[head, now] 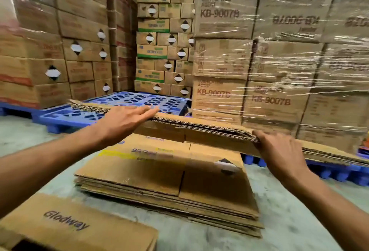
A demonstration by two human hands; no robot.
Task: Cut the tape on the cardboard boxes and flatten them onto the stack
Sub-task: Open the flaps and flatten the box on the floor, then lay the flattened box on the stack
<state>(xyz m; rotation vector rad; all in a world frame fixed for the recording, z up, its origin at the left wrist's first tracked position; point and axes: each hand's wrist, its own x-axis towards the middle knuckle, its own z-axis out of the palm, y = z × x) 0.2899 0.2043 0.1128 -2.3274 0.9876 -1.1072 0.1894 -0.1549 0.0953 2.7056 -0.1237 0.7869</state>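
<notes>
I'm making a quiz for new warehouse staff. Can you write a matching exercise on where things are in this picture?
Things:
1. flattened box
2. stack
3. pallet
4. Glodway box

Places:
A. bottom left corner, nearest the camera
B. on the floor, below the hands
C. held up between left hand and right hand
D. behind the held cardboard, blue

Pairs: 1-C, 2-B, 3-D, 4-A

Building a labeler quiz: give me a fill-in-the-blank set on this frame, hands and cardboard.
1. Both hands hold a flattened cardboard box above the ____ of flattened boxes on the floor.
2. The right hand grips the box's near ____.
3. The left hand rests on it with fingers ____.
4. The empty pallet behind is ____.

Missing: stack; edge; straight; blue
</notes>
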